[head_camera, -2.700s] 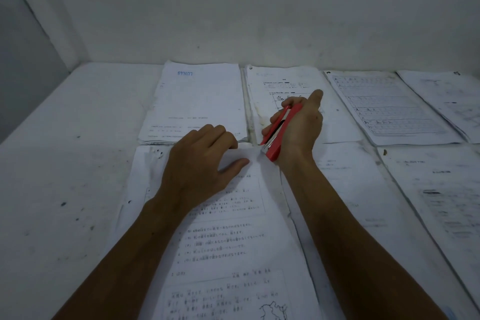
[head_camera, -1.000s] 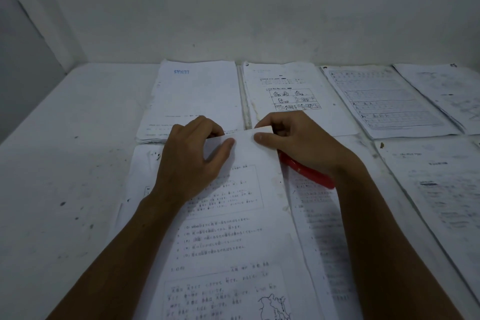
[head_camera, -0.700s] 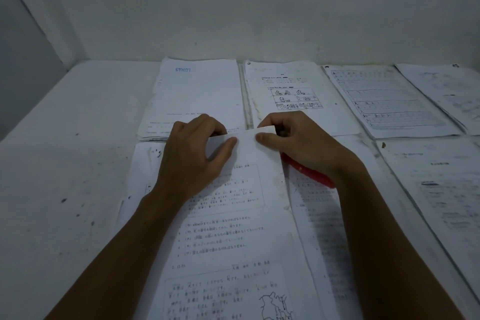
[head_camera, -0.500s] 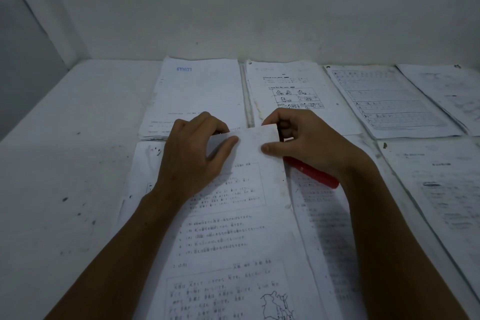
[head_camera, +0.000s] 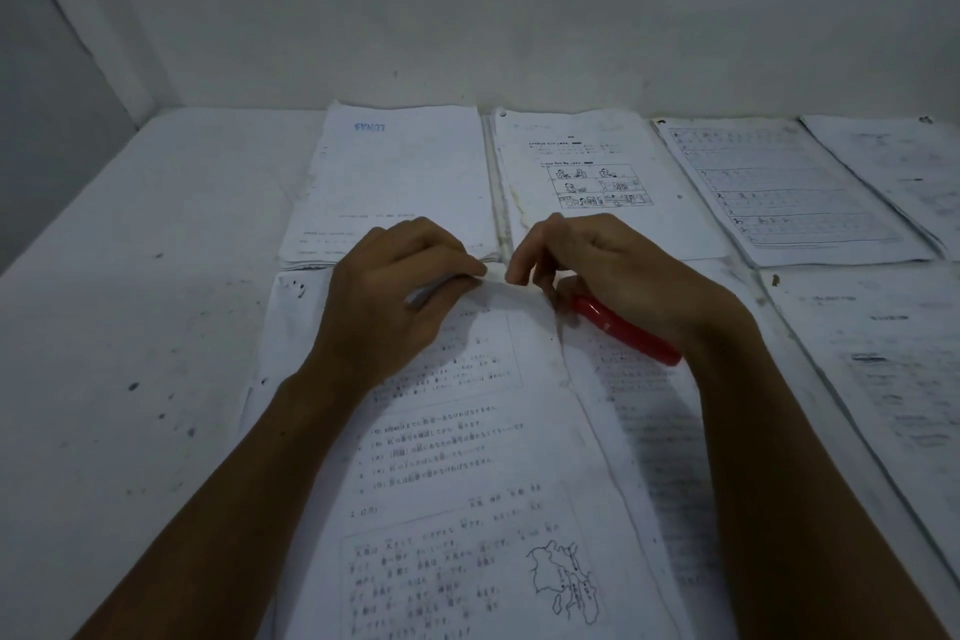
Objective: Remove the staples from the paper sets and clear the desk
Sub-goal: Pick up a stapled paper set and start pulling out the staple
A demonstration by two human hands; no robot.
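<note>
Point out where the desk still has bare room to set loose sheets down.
The bare patch is the left side of the desk, bordered by the side wall, the back wall and the left edges of the stamped paper set and the paper set under the hands. From there rightward, paper sets cover the surface edge to edge.

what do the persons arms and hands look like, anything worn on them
Both forearms are bare up to the bottom edge of the frame: no sleeves show. The left hand and right hand wear no gloves, and no watch, bracelet or ring can be seen on the wrists or fingers. The dim light hides fine detail such as the nails.
</note>
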